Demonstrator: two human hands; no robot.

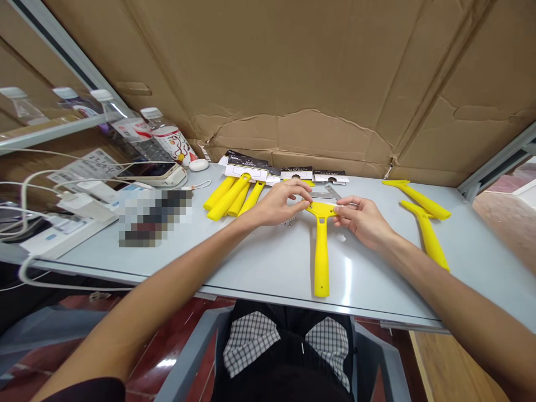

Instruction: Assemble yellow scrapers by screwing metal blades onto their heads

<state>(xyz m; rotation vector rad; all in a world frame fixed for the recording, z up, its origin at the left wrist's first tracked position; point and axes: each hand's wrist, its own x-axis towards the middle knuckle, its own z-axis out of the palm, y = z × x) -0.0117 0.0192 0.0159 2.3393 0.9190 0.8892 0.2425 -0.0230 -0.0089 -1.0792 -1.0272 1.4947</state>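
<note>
A yellow scraper (321, 251) lies on the table in front of me, its handle pointing towards me and its wide head away. At the left corner of that head, my left hand (278, 204) is closed, thumb and forefinger nearly together. The thumb and fingers of my right hand (362, 219) pinch the right corner. A thin, pale strip runs along the head's edge between the hands. Just beyond lie flat metal blades (334, 192). Several small screws (290, 222) rest by my left hand, partly hidden under it.
Yellow scrapers with black-and-white cards (230, 198) lie back left; more carded packs (330, 176) are beside them. Two bare yellow scrapers (429, 234) lie right. A power strip (71, 229), cables and bottles (170, 137) crowd the left. A cardboard wall (293, 67) closes the back.
</note>
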